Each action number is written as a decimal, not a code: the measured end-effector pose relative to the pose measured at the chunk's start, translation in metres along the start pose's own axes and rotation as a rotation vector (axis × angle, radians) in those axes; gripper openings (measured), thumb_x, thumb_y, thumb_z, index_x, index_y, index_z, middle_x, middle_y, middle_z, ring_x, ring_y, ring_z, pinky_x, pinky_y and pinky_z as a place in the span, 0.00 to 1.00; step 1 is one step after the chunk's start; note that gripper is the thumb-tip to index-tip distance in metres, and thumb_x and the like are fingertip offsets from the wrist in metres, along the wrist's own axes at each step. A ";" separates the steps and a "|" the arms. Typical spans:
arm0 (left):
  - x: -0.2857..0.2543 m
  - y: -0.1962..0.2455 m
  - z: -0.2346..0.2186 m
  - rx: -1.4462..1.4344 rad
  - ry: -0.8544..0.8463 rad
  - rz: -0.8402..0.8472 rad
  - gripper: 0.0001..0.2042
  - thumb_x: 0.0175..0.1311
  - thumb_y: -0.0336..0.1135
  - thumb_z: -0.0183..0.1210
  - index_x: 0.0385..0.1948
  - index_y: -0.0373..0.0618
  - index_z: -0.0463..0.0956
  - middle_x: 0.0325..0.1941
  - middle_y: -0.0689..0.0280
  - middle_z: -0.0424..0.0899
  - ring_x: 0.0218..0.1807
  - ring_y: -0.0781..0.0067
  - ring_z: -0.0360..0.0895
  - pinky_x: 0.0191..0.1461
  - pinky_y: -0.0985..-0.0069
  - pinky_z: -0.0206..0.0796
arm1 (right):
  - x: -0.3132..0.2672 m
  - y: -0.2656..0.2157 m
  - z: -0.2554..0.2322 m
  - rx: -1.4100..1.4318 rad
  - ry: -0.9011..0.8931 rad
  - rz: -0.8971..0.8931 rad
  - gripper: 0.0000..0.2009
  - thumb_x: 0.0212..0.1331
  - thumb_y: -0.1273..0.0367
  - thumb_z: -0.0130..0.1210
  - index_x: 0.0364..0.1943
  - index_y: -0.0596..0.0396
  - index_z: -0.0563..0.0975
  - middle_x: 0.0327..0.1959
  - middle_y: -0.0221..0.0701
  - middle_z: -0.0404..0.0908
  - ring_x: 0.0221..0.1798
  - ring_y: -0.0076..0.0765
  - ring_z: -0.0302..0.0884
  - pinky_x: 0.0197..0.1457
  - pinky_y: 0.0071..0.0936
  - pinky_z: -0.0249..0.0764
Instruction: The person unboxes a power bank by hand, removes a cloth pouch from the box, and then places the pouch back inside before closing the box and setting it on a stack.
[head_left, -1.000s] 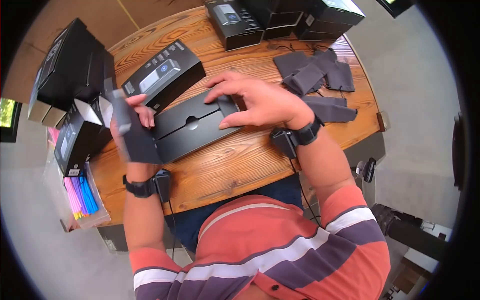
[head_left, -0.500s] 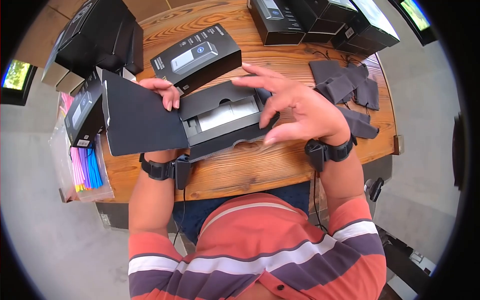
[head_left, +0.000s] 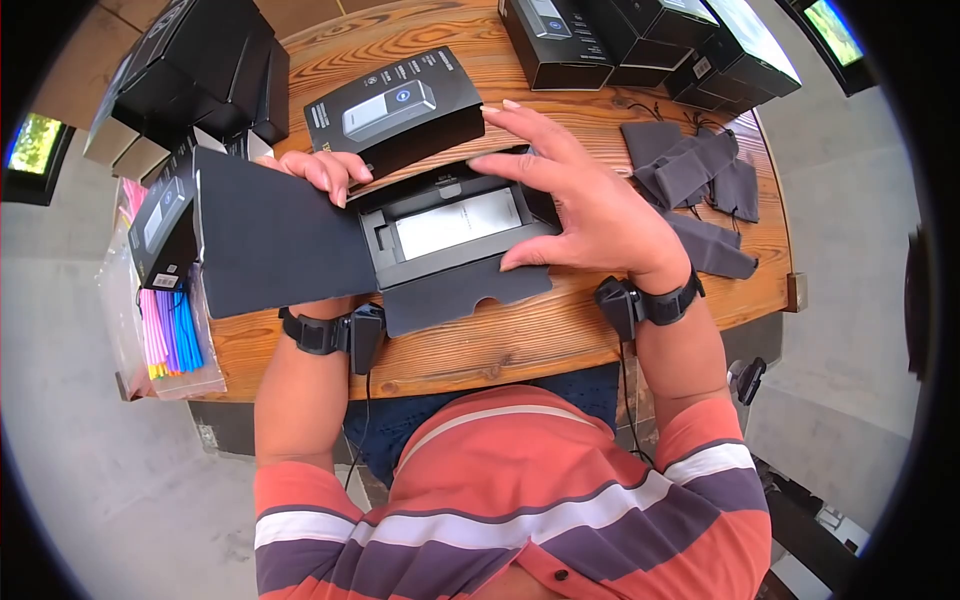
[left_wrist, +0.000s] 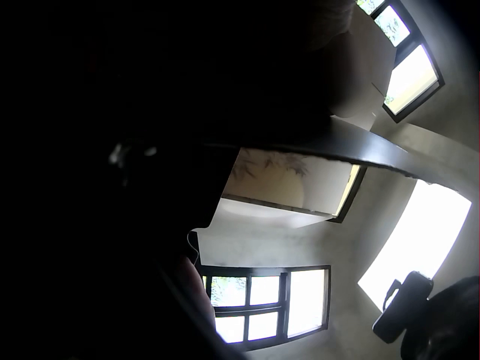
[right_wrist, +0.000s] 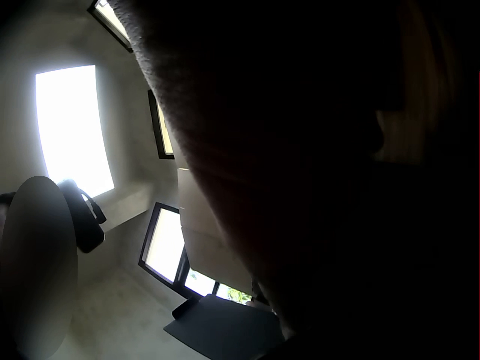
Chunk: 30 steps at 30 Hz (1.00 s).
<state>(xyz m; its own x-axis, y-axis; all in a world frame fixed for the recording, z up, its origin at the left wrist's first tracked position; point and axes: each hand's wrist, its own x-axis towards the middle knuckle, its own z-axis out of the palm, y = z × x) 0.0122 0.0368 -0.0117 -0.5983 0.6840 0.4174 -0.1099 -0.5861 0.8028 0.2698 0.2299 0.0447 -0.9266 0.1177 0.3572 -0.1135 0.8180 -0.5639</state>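
Two hands: left hand (head_left: 325,172) reaches up behind the lid (head_left: 285,235), fingers bent over the far left corner of the open box (head_left: 430,268), probably steadying its hinged end; right hand (head_left: 610,215) spans the right end, fingers wide, thumb by the near wall, likely bracing it.
Open box: over the bench (head_left: 500,345), toward the near edge; whether it rests or is lifted, I cannot tell.
Lid: swung out left, apparently to leave the inside clear.
Flap (head_left: 430,305): folded out over the near wall, off the contents.
Pale slab (head_left: 455,228): in its fitted recess, which likely stops it shifting.
Closed box (head_left: 400,115): just beyond, printed face up.
Pouches (head_left: 690,170): loosely heaped near the right edge, apart from the boxes.
Coloured sticks (head_left: 175,325): bagged together, at the left edge.
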 end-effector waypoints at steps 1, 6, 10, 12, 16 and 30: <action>0.000 -0.002 0.003 -0.029 0.053 0.028 0.32 0.95 0.55 0.33 0.31 0.45 0.77 0.26 0.63 0.75 0.38 0.61 0.77 0.57 0.59 0.77 | 0.000 0.000 0.000 0.000 0.001 0.001 0.42 0.49 0.55 0.85 0.73 0.46 0.82 0.87 0.46 0.65 0.88 0.65 0.60 0.87 0.53 0.65; -0.001 0.003 0.010 -0.073 0.029 0.020 0.33 0.95 0.56 0.30 0.31 0.46 0.75 0.37 0.56 0.84 0.51 0.55 0.83 0.74 0.51 0.72 | -0.004 0.003 0.005 -0.039 -0.029 0.035 0.59 0.42 0.49 0.88 0.83 0.50 0.70 0.87 0.58 0.61 0.88 0.70 0.59 0.88 0.54 0.63; -0.003 0.001 0.008 -0.097 -0.033 0.016 0.37 0.95 0.56 0.21 0.30 0.46 0.76 0.55 0.44 0.90 0.70 0.44 0.82 0.82 0.50 0.62 | -0.006 0.008 0.004 -0.082 -0.023 0.058 0.58 0.43 0.47 0.87 0.83 0.51 0.70 0.87 0.59 0.60 0.87 0.71 0.59 0.88 0.54 0.62; -0.007 0.002 0.011 -0.146 0.047 -0.051 0.34 0.95 0.57 0.26 0.30 0.49 0.73 0.57 0.45 0.89 0.72 0.44 0.80 0.88 0.49 0.52 | -0.008 0.011 0.006 -0.040 -0.036 0.042 0.61 0.44 0.48 0.87 0.86 0.47 0.67 0.89 0.57 0.55 0.89 0.70 0.56 0.89 0.51 0.61; -0.005 0.006 0.015 -0.032 0.029 -0.033 0.33 0.94 0.58 0.26 0.30 0.50 0.72 0.58 0.46 0.89 0.72 0.47 0.81 0.86 0.50 0.58 | -0.011 0.013 -0.008 0.002 0.056 0.010 0.49 0.52 0.48 0.83 0.77 0.55 0.76 0.85 0.58 0.64 0.88 0.68 0.60 0.87 0.50 0.64; 0.000 0.002 0.014 -0.029 0.129 -0.087 0.36 0.95 0.59 0.26 0.25 0.49 0.73 0.51 0.49 0.91 0.67 0.46 0.85 0.69 0.58 0.76 | -0.120 0.037 -0.088 -0.427 0.083 0.694 0.27 0.59 0.73 0.69 0.66 0.53 0.84 0.70 0.44 0.84 0.73 0.56 0.80 0.76 0.41 0.78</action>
<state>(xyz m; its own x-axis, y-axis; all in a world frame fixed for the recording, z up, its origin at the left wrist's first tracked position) 0.0233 0.0416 -0.0040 -0.6825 0.6722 0.2869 -0.1877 -0.5405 0.8201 0.4086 0.2952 0.0462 -0.7038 0.7040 0.0945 0.6382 0.6851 -0.3511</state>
